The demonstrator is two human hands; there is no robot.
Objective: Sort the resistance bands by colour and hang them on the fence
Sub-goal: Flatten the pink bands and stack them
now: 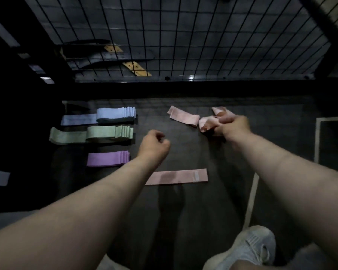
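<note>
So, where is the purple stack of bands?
Head view, left side: the purple stack lies on the floor, nearer than the green stack, left of the left hand.

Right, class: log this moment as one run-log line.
right hand: grips pink bands | left hand: curled, empty | fence: no bands hung

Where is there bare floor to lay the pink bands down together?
Bare floor lies between the blue stack and the loose pink band at the back, and between the flat pink band and the shoe. Crowded on the left: green stack and purple stack too.
</note>
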